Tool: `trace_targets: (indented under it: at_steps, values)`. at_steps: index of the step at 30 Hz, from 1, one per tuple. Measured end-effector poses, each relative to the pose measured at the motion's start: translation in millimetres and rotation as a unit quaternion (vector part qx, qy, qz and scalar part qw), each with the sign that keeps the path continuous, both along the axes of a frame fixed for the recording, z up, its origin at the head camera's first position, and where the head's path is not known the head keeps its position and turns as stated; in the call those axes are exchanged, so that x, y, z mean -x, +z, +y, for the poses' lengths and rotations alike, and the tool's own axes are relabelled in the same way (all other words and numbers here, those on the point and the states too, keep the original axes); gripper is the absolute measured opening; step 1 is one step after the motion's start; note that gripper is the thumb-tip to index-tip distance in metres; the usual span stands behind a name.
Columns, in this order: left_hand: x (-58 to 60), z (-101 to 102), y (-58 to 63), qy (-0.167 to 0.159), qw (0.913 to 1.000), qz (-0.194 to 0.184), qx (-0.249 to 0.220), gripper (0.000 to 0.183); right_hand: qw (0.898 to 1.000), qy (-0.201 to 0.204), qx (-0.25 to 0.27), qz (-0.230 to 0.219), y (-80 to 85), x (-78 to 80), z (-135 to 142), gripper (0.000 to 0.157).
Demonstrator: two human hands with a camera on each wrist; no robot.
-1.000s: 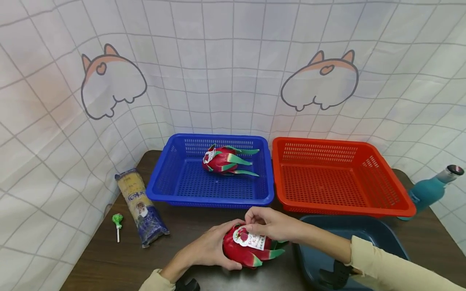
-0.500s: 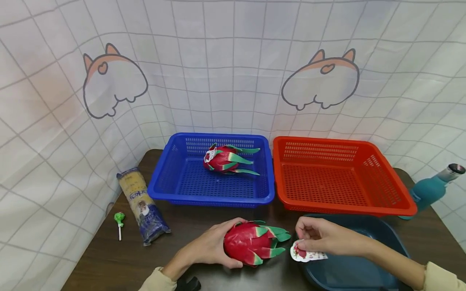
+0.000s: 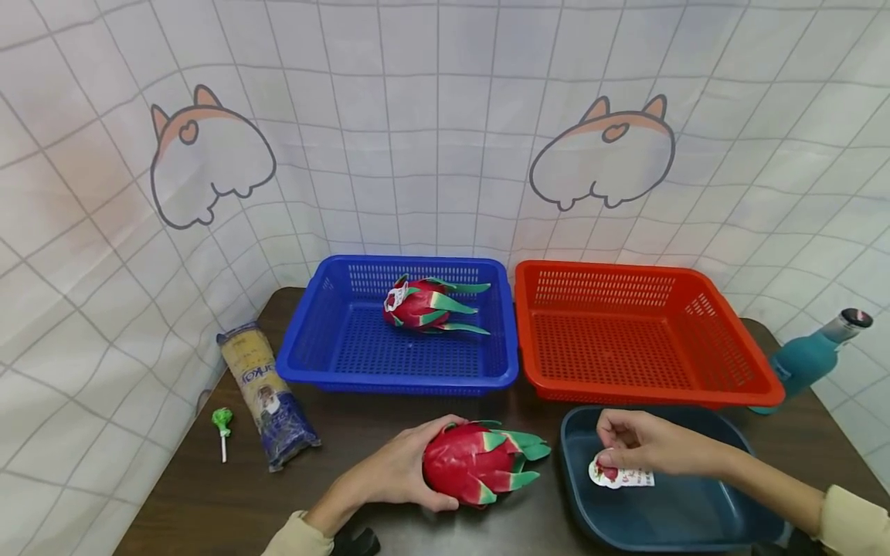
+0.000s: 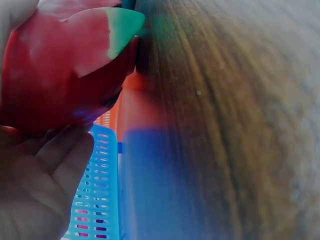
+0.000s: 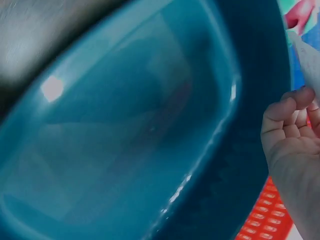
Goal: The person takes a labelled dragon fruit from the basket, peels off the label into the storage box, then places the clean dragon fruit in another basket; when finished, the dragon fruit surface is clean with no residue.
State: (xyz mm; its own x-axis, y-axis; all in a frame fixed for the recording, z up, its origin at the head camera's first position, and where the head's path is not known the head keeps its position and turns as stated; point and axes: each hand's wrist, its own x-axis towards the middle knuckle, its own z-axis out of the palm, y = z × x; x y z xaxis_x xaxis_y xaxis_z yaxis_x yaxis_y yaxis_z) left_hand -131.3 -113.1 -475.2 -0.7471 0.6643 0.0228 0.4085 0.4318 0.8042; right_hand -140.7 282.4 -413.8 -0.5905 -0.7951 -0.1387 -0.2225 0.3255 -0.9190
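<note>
My left hand grips the rounded end of a red dragon fruit with green-tipped scales, lying on the table. In the left wrist view the fingers curl under the dragon fruit. My right hand pinches a white label sticker with a fruit picture on it, over the dark teal basin. From the right wrist view, the right hand holds the pale sticker at the frame's right edge, beside the basin.
A blue basket at the back holds another dragon fruit with a label. Right of it stands a red basket. A yellow and blue packet and a green lollipop lie left; a teal bottle stands far right.
My right hand has peeled the label sticker off the dragon fruit and carried it right, over the basin. My left hand has stayed on the fruit.
</note>
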Motion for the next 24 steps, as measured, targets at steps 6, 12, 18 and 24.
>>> trace_targets:
  at_steps: [6,12,18,24]
  values:
    - [-0.2,-0.4,-0.4,-0.005,1.0,0.009,0.0,0.087,0.999,0.03,-0.009,0.027,-9.5,7.0,-0.8,0.013]
    - [1.8,0.7,-1.6,-0.01,0.9999,0.01,-0.001,0.087,0.998,0.043,-0.021,0.036,-18.6,11.4,-1.7,0.014]
    - [1.8,-0.5,-1.5,-0.012,0.9999,0.002,-0.007,0.087,0.996,0.043,-0.029,0.068,-28.1,13.1,-5.1,0.014]
    - [1.3,-0.9,-1.0,-0.011,0.9999,0.0,-0.009,0.088,0.987,0.045,-0.055,0.143,-33.0,12.6,-10.3,0.016]
